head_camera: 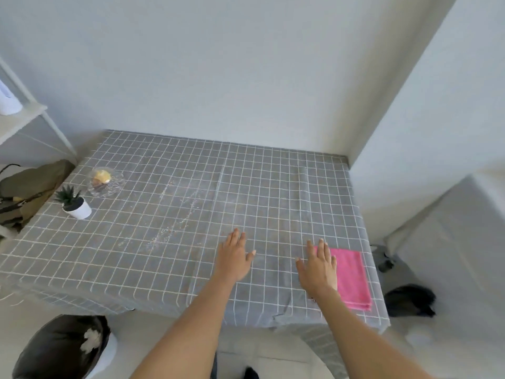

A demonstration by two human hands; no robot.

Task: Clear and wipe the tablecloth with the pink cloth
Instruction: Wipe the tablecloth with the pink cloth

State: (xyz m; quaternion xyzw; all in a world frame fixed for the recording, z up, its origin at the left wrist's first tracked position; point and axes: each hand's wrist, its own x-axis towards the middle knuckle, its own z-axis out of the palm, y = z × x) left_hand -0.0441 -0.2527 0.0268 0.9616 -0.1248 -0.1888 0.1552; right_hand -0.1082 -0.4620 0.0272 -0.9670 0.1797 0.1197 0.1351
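A grey checked tablecloth (191,187) covers the table, with a streak of pale crumbs or powder (175,214) across its middle. A folded pink cloth (352,277) lies flat at the near right corner. My right hand (318,266) hovers or rests with straight fingers at the cloth's left edge, partly over it. My left hand (235,255) is spread flat over the bare tablecloth to the left, holding nothing. At the far left stand a small potted succulent in a white pot (75,205) and a glass dish (106,180) with something yellow in it.
A bin lined with a dark bag (62,348) stands on the floor at the near left. A bag (30,187) and a white shelf (24,119) are beside the table's left edge. Walls close the back and right; a dark object (410,299) lies on the floor right.
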